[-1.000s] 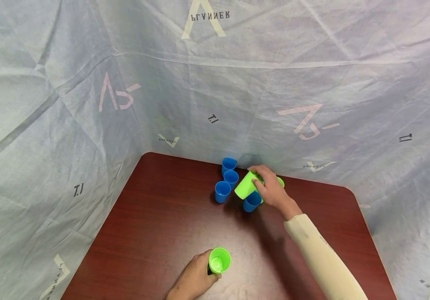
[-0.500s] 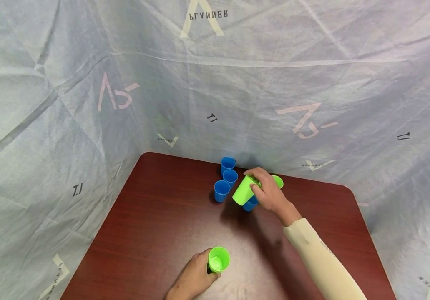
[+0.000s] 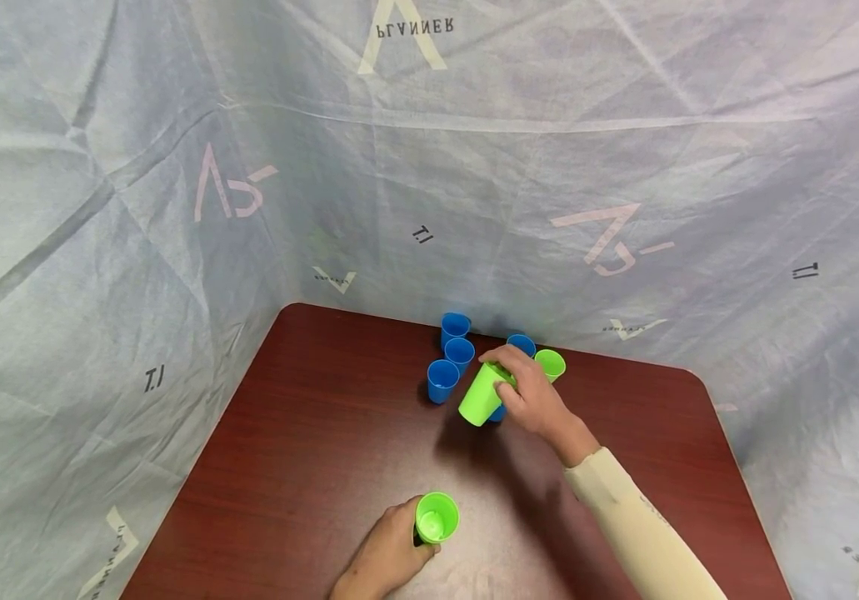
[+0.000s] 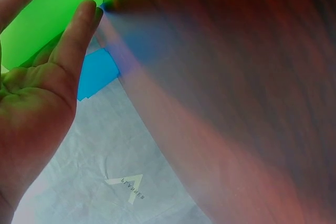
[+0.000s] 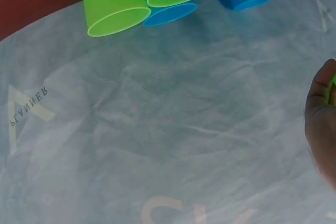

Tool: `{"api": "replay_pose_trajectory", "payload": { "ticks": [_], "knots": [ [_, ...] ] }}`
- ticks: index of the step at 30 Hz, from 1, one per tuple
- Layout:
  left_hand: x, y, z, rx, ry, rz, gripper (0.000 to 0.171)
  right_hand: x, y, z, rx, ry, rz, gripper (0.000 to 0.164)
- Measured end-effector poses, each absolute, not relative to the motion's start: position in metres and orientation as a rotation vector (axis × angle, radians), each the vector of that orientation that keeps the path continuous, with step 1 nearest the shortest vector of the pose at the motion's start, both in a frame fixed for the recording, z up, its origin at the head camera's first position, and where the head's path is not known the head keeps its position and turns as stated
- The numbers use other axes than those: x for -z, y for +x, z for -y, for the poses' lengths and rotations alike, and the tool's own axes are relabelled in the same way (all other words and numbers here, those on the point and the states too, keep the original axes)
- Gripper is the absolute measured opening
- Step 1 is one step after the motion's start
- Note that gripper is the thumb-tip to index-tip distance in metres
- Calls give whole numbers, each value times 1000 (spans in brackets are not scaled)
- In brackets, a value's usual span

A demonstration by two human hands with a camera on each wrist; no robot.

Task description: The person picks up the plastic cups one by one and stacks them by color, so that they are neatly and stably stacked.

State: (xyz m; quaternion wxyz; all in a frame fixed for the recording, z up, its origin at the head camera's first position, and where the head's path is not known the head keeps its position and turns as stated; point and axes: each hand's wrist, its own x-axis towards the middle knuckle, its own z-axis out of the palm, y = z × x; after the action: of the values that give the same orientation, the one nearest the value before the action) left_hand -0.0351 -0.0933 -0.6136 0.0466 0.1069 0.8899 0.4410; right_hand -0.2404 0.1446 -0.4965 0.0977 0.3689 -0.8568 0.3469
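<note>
My left hand [image 3: 390,546] grips an upright green cup [image 3: 437,518] low in the head view, its fingers and thumb round the side. That cup [image 4: 42,24] also fills the upper left corner of the left wrist view. Farther off, my right hand [image 3: 537,396] holds a second green cup [image 3: 480,397] by its upper part, tilted and raised over the table. Right behind it, a blue cup [image 3: 499,412] is mostly hidden. At the right wrist view's edge only part of my right hand [image 5: 323,124] shows, with a sliver of green.
Three blue cups [image 3: 443,381] stand in a row to the left of my right hand. Beyond it are another blue cup [image 3: 521,343] and a green cup [image 3: 550,364]. The dark red table [image 3: 309,433] ends at a grey printed sheet [image 3: 369,208].
My right hand has drawn the tilted green cup toward me and slightly left, lower in the head view. A blue cup behind it has come into sight. My left hand stays in place.
</note>
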Motion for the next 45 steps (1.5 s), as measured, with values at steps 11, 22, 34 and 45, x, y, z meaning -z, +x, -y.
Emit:
{"api": "replay_pose_trajectory", "payload": {
  "ticks": [11, 22, 34, 45],
  "knots": [
    [617, -36, 93, -1337, 310, -2731, 54, 497, -224, -137, -1045, 1146, 2503, 41],
    [621, -35, 94, -1345, 331, -2761, 55, 500, -209, -131, -1061, 1192, 2482, 41],
    [620, -35, 93, -1345, 310, -2752, 52, 502, -190, -123, -1137, 1258, 2463, 43],
    [622, -37, 94, -1364, 287, -2718, 50, 514, -178, -116, -1156, 1319, 2465, 42]
  ]
}}
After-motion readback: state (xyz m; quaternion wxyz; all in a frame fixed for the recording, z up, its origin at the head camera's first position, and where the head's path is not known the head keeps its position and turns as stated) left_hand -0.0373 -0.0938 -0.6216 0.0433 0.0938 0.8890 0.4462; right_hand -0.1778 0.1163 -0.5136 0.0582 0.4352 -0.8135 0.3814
